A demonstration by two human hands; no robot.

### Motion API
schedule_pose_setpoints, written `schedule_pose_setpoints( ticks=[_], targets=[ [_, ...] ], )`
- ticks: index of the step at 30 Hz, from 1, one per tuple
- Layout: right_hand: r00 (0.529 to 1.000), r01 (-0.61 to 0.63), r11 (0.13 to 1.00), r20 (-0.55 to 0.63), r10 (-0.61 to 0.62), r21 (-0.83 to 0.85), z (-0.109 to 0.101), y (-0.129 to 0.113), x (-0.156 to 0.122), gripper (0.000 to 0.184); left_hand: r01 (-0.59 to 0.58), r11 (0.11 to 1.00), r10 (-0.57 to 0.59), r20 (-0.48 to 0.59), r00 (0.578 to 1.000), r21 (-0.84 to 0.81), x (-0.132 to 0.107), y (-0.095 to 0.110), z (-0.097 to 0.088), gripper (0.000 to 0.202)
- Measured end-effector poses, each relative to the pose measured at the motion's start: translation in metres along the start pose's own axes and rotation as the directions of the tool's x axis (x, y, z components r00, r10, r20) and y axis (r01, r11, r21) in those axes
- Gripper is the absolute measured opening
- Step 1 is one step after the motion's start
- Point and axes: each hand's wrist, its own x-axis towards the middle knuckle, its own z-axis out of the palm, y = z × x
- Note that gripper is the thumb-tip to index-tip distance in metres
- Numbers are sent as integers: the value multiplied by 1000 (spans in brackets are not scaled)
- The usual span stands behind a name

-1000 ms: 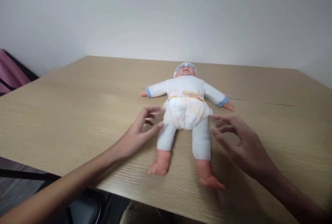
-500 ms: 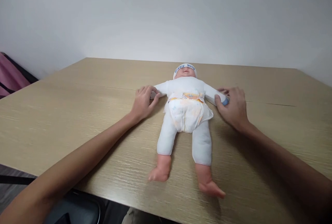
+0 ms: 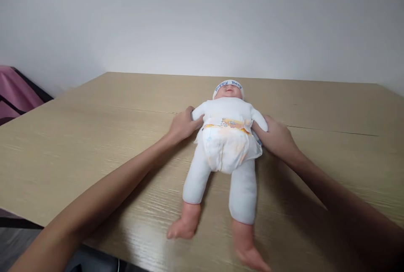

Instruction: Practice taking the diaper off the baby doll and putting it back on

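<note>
A baby doll in a white suit lies face up, its head away from me and its bare feet toward me. Its white cap has blue lettering. Round its hips is a white diaper with an orange printed waistband and loose side edges. My left hand is closed round the doll's arm at the left, thumb against its side. At the right, my right hand grips the other arm, with the thumb tucked between arm and torso. Most fingertips are hidden behind the arms.
The doll rests on a wooden table with a thin seam across it. A pale wall rises behind. At the left edge is pink and black fabric. Below the near edge, part of a dark chair shows.
The doll has come nearer to me. My hands have moved inward, from the ends of its arms to closer beside its torso, and its arms are now bent in.
</note>
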Motion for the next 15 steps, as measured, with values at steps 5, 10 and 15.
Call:
schedule_pose_setpoints(
  ticks=[5,10,15],
  targets=[
    [1000,-20,980,14,18,199,-36,-18,-40,45,103,978,-107,-12,994,-182,-57,50,-43,39],
    [996,69,951,38,-84,302,-90,-21,-105,50,77,968,-85,-24,996,-240,-162,91,-98,41],
    [960,240,877,33,-279,415,-128,-20,-175,54,88,936,-132,-107,986,-342,-295,122,-101,41]
  ],
)
